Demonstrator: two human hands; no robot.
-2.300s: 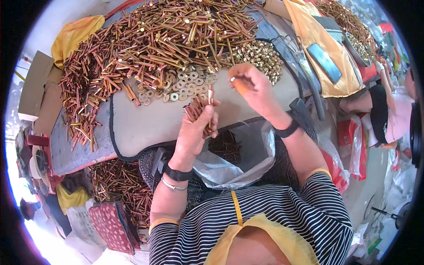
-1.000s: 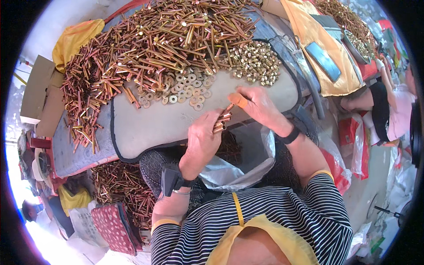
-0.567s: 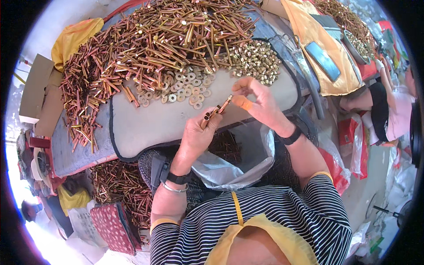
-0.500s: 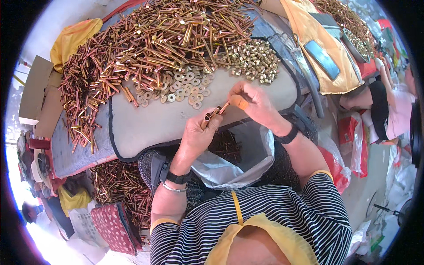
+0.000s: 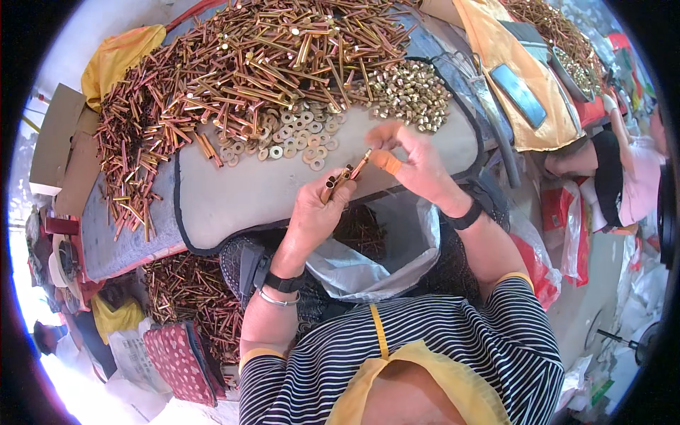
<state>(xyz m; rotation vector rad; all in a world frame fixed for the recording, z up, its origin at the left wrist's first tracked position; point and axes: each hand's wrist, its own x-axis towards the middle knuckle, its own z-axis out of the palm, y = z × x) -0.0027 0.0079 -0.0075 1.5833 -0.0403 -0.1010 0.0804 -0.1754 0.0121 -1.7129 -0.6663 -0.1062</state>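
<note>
My left hand is closed round several bronze-coloured sleeve anchor bolts. Hollow tube ends show above its fingers, and one bolt juts out toward my right hand. Orange tape wraps the right thumb, whose tip is close to that bolt's end; whether they touch I cannot tell. The right forefinger is lifted apart from the thumb and slightly blurred. Beyond my hands, flat washers lie on a grey mat. To their right is a heap of small brassy nuts.
A large pile of bolts covers the table's far side. An open whitish sack with bolts inside sits below my hands. More bolts lie lower left. A phone rests on orange cloth at right. Another person's arm is far right.
My right forefinger has come up and away from the thumb, opening a gap by the bolt's end. The left hand keeps its hold, shifting very slightly.
</note>
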